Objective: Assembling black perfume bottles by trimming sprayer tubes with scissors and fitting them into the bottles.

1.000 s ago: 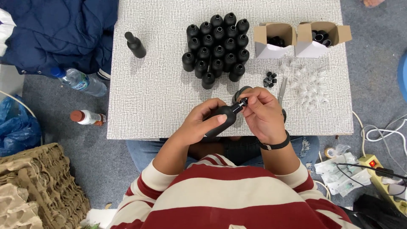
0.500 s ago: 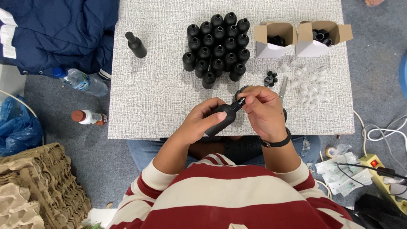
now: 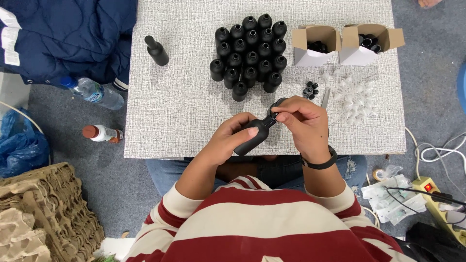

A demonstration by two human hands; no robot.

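My left hand [image 3: 232, 138] grips a matte black bottle [image 3: 253, 137], tilted with its neck pointing up and to the right. My right hand [image 3: 303, 125] pinches a small black cap part at the bottle's neck [image 3: 272, 115]. Both hands hover over the near edge of the grey textured table [image 3: 179, 106]. Several black bottles [image 3: 250, 48] stand in a cluster just beyond my hands. One capped black bottle [image 3: 157, 51] stands alone at the far left of the table.
Two open cardboard boxes [image 3: 313, 46] [image 3: 369, 43] hold black parts at the back right. Small black caps [image 3: 310, 90] and clear plastic pieces [image 3: 354, 94] lie near my right hand. Plastic water bottles [image 3: 92, 91] [image 3: 102, 133] lie on the floor left; a power strip [image 3: 439, 201] lies right.
The bottle has tilted a little and my right fingers have shifted at its neck. Both hands stay in the same place.
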